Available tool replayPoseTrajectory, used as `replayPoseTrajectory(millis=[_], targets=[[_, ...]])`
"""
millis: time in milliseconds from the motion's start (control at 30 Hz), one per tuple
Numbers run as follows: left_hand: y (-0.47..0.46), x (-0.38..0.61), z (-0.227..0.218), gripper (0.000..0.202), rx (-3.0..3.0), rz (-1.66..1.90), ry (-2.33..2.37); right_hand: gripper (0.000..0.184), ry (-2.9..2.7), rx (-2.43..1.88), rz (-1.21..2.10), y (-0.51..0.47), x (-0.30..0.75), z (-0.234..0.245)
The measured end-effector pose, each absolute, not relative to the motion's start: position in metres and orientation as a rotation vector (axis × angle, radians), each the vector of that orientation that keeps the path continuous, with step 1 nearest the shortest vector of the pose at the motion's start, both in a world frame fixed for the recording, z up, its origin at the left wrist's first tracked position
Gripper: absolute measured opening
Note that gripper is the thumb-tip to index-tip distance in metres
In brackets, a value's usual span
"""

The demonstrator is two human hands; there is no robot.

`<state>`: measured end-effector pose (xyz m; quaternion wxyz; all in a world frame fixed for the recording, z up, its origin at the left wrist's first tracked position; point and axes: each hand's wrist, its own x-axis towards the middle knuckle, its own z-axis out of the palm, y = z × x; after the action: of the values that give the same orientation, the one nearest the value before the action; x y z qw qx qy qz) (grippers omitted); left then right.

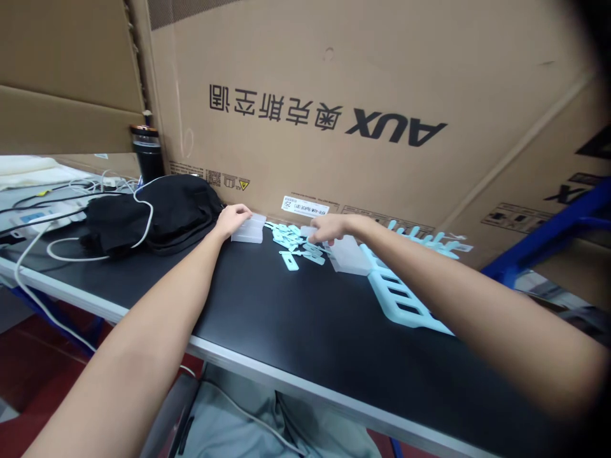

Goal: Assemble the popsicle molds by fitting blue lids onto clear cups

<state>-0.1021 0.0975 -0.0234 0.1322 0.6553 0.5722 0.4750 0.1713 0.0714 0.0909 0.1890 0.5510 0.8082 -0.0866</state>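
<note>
My left hand [232,220] is at the far side of the black tabletop, its fingers curled over the left end of a small clear plastic box [249,233]. My right hand [330,228] hangs over the right part of a loose pile of light blue flat plastic pieces [287,236]. Its fingers are bent together and point down; what is between them, if anything, is hidden. One piece with a slot [289,261] lies at the pile's front. Under and right of my right hand is a larger translucent plastic box [351,257], partly covered by the hand.
A light blue plastic rack [400,313] lies on the right, partly behind my right forearm. A black bag [184,210] and white cables [79,257] are on the left, with a dark tumbler [149,156] behind. A big cardboard box [267,152] walls off the back.
</note>
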Motion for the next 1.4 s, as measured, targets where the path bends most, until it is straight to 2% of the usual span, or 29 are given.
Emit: replayPoseTrajectory(millis=[200,433,700,933,1200,1400], targets=[[0.088,-0.097,-0.009,0.032,2.296,1.159,1.814,0.039,2.26,1.533,-0.321,0.088,0.177,0.073],[0.083,-0.068,0.006,0.033,2.73,0.771,1.767,0.036,2.317,1.518,-0.446,0.087,0.171,0.073],[0.086,-0.042,-0.004,0.034,2.897,0.585,1.75,0.04,2.29,1.534,-0.484,0.088,0.174,0.076],[0.083,-0.034,-0.004,0.034,2.927,0.411,1.718,0.052,2.355,1.499,-0.605,0.073,0.167,0.079],[0.08,-0.032,-0.002,0.032,2.882,0.396,1.655,0.038,2.595,1.397,-0.485,0.059,0.173,0.093],[0.079,-0.044,0.002,0.033,2.944,0.496,1.64,0.03,2.676,1.1,-0.508,0.03,0.173,0.088]])
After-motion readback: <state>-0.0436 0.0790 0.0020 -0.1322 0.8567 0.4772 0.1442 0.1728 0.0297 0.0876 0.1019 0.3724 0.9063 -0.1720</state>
